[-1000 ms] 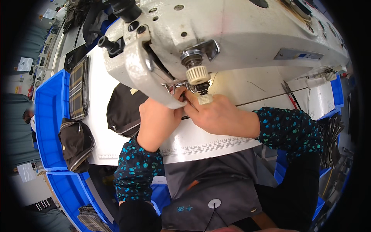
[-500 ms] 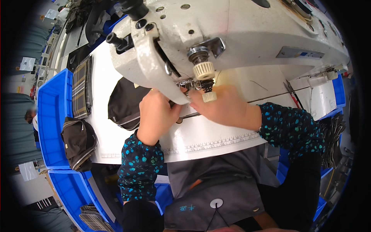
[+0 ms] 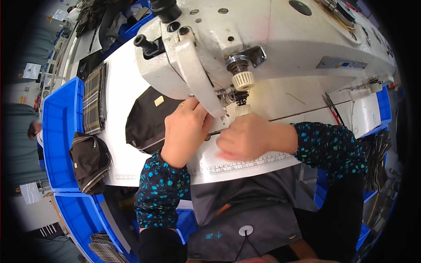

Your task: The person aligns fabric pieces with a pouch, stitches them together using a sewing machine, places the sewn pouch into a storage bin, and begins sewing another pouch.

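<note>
My left hand (image 3: 186,131) is beside the sewing machine's presser area (image 3: 228,101), fingers curled; what they hold is hidden. My right hand (image 3: 245,138) is just below a knurled knob, fingers bent and blurred at the tips. A black pouch (image 3: 144,120) with a zipper and pale label lies left of my left hand, partly behind it. The pale metal sewing machine (image 3: 289,39) arches over both hands, on a white table (image 3: 118,168) with a printed ruler along the front edge. A narrow dark strip lies between my hands.
Plaid fabric (image 3: 94,101) and another dark pouch (image 3: 87,164) sit at left beside blue bins (image 3: 59,140). Scissors (image 3: 333,109) lie at right, near dark layered material (image 3: 375,162). A co-worker (image 3: 35,131) is at the far left. Grey fabric (image 3: 245,206) hangs below the table edge.
My right hand has pulled down toward me, away from the needle area. My left hand remains near the needle, its fingers shifted. The view has shifted slightly, moving the machine rightward in the picture.
</note>
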Demonstrator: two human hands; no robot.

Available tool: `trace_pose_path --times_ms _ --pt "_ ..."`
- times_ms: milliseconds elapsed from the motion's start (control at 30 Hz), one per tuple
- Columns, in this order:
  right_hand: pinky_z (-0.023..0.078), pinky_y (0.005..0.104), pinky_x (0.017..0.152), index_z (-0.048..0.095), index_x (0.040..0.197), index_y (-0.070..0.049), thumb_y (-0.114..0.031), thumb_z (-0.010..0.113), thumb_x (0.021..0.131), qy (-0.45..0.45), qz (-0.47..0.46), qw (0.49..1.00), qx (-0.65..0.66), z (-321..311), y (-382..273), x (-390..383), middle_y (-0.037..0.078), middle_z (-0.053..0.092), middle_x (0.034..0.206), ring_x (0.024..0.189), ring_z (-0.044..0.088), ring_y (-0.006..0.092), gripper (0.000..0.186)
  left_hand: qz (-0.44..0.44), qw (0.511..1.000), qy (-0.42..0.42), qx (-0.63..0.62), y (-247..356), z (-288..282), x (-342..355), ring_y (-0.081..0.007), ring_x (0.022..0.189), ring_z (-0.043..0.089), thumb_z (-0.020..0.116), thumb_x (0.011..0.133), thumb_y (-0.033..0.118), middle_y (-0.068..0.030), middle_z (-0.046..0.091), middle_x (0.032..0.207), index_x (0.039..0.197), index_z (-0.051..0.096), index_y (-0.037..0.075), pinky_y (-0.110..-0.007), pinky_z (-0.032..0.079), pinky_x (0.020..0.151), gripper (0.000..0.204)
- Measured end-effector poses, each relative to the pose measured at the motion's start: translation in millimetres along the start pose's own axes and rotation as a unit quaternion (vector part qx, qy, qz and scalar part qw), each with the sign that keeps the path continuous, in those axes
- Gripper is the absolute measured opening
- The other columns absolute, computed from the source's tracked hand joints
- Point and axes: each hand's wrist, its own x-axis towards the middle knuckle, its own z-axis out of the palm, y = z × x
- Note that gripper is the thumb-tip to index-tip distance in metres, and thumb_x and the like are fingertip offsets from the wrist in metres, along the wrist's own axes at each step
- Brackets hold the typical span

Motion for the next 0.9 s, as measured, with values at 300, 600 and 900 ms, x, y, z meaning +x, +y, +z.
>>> trace_pose_path --times_ms 300,600,900 --pt "0.045 0.0359 0.047 0.064 0.091 -0.005 -0.011 0.066 0.075 -0.104 0.140 0.974 -0.147 -2.9 7.6 -0.2 0.006 0.057 0.065 0.056 0.062 0.0216 0.017 0.027 0.999 0.012 -0.044 -1.7 1.7 -0.6 -0.0307 0.082 0.066 0.072 0.081 0.003 -0.0085 0.063 0.093 0.109 0.075 0.007 -0.041 0.053 0.068 0.029" --pt "0.050 0.0403 0.049 0.066 0.085 -0.008 -0.015 0.065 0.080 -0.076 0.157 0.974 -0.148 3.9 10.3 -3.7 0.008 0.063 0.059 0.054 0.067 0.0265 0.009 0.028 0.999 -0.015 0.005 5.7 -4.5 0.6 -0.0348 0.099 0.065 0.072 0.080 0.012 -0.0104 0.066 0.108 0.113 0.075 0.014 -0.043 0.058 0.069 0.033" --pt "0.051 0.0403 0.051 0.066 0.083 -0.009 -0.016 0.065 0.080 -0.084 0.186 0.974 -0.096 -8.4 8.6 1.5 0.008 0.064 0.062 0.058 0.068 0.0256 0.008 0.018 0.996 -0.085 -0.002 7.8 -18.0 8.9 -0.0372 0.097 0.066 0.070 0.079 0.016 -0.0148 0.066 0.108 0.112 0.075 0.011 -0.045 0.059 0.072 0.034"
